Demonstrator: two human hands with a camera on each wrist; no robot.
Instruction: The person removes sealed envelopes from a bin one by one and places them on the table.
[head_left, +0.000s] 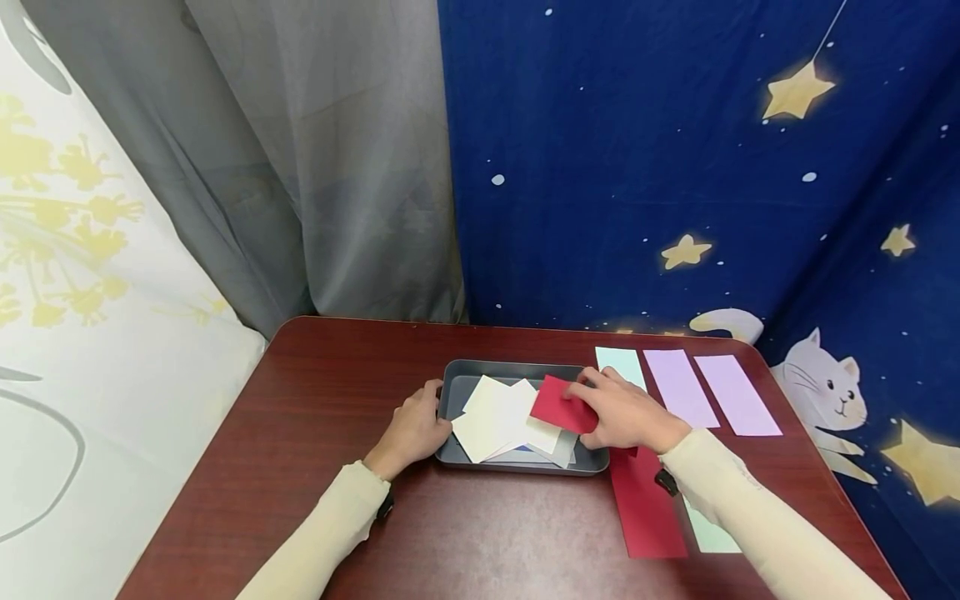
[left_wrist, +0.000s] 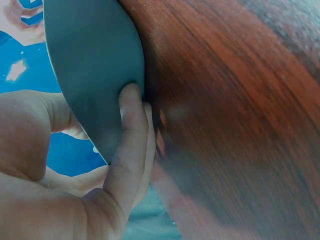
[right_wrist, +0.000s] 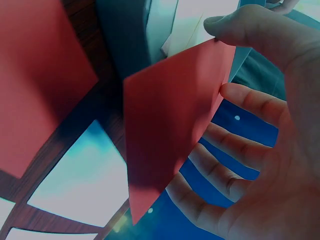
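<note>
A dark grey tray [head_left: 517, 469] stands on the table, holding several overlapping cream and whitish paper pieces [head_left: 491, 421]. My left hand [head_left: 411, 429] grips the tray's left end; in the left wrist view its fingers lie against the outer tray wall [left_wrist: 95, 55]. Above the right part of the tray, my right hand [head_left: 626, 412] holds a red paper card [head_left: 557, 406]. Seen from the right wrist, that red card [right_wrist: 170, 115] is tilted, with the thumb at its upper corner and the fingertips along its edge.
Right of the tray lie a long red paper strip [head_left: 648, 512], a pale green strip [head_left: 708, 533] partly under my right arm, another pale green strip [head_left: 619, 363] and two lilac strips [head_left: 681, 387]. Curtains [head_left: 570, 167] hang behind the table.
</note>
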